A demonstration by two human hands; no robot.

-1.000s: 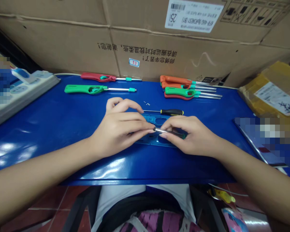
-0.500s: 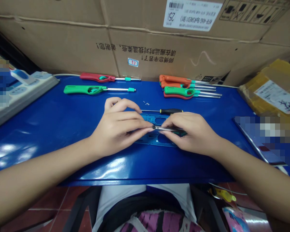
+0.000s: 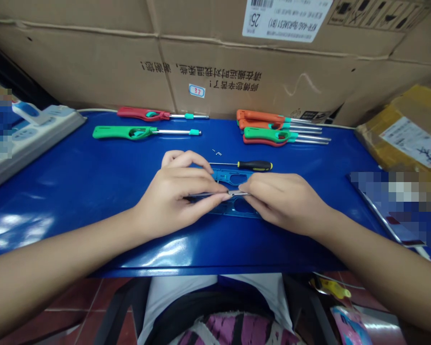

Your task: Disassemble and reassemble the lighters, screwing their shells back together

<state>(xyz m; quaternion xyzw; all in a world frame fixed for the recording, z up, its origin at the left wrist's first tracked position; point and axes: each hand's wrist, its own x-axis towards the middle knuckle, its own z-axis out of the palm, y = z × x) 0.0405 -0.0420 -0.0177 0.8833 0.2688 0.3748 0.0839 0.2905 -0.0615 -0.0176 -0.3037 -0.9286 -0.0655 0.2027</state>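
Observation:
My left hand (image 3: 187, 194) and my right hand (image 3: 289, 201) meet over the middle of the blue tabletop, each pinching a thin metal tube (image 3: 238, 193). Much of this tube is covered by fingers, and part of it shows behind my left thumb. Beneath the hands lie two blue plastic lighter handle halves, an upper half (image 3: 221, 175) and a lower half (image 3: 227, 208), both partly hidden. Just beyond them rests a screwdriver (image 3: 255, 166) with a black and yellow handle. A few tiny white pieces (image 3: 217, 153) lie farther back.
A red lighter (image 3: 143, 113) and a green lighter (image 3: 122, 132) lie back left. Several more lighters (image 3: 266, 134) are piled back right. A large carton (image 3: 104, 62) stands behind. A power strip (image 3: 39, 129) sits left; a taped box (image 3: 398, 112) and a phone-like slab (image 3: 388, 220) are right.
The metal tube has shifted: earlier it reached rightward under my right hand with a dark end at my left fingertips; now part shows behind my left fingers. My right fingers have closed in more.

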